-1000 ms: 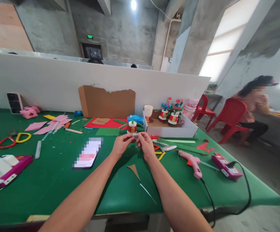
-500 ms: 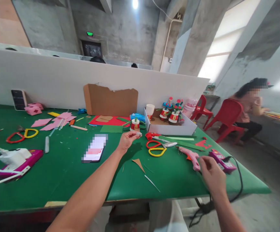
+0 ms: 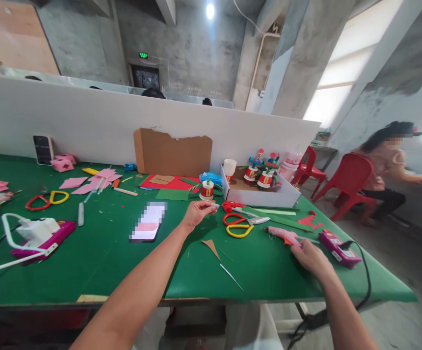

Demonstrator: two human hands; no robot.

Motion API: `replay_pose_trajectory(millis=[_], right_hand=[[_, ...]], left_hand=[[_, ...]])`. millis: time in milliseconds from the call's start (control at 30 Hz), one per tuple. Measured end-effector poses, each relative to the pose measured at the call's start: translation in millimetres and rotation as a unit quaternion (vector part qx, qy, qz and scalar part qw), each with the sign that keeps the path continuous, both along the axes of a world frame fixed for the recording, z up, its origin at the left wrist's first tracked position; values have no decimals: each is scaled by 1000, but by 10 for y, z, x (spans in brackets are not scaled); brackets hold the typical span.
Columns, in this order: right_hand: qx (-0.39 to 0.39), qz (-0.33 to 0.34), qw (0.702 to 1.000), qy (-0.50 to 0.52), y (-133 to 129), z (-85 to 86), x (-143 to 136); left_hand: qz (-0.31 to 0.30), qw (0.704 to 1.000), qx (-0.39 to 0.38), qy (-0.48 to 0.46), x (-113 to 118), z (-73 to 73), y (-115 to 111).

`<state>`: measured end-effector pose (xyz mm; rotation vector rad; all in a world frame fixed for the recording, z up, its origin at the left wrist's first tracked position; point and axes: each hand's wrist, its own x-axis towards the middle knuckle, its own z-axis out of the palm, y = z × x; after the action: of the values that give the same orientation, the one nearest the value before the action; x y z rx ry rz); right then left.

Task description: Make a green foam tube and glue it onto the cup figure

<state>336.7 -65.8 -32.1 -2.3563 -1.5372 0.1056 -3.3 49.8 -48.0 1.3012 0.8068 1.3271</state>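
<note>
Resting on the pink glue gun (image 3: 283,236) near the tabletop's (image 3: 261,277) right edge: right hand (image 3: 311,256), fingers curled over the handle, grip partly hidden by the hand itself. Open green felt toward the front edge, only a brown paper triangle (image 3: 211,248) and a thin white strip (image 3: 231,277) lying there. Raised above the middle of the tabletop: left hand (image 3: 196,213), fingertips pinched on a small white piece (image 3: 214,206) (too small to identify). Just beyond, 2 pairs of scissors (image 3: 238,224), well short of the white box (image 3: 265,197) toward the back edge.
</note>
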Motion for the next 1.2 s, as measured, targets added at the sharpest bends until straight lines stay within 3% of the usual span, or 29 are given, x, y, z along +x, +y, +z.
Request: replay_pose_trajectory(millis=[133,233,333,400,467,600,700,933,1200], right_hand=[[70,-40,976,204,-114,135,-141],[177,16,899,401,-144,345,-409],[170,77,820,542,-84,527,-735],[159,101,783,592,-8,583,-947],[151,131,790,580,75,582,-1134],[163,188,863,440,179,488,-1403],[191,225,893,339,185,419,-1522],[236,276,899,246,163,316,-1634],[212,279,924,150,144,261,-1691]], left_hand=[[-2,1000,-5,-8,0,10,-10],[-2,1000,-8,-21,0,21,-18],[0,1000,-10,-21,-3,29,-22],[2,1000,-9,-14,-6,27,-18],[6,1000,-4,-6,-7,18,-8],[20,1000,9,12,-3,-13,19],[28,999,17,31,2,-35,35],[39,998,21,37,12,-63,55],[39,998,25,35,16,-51,40]])
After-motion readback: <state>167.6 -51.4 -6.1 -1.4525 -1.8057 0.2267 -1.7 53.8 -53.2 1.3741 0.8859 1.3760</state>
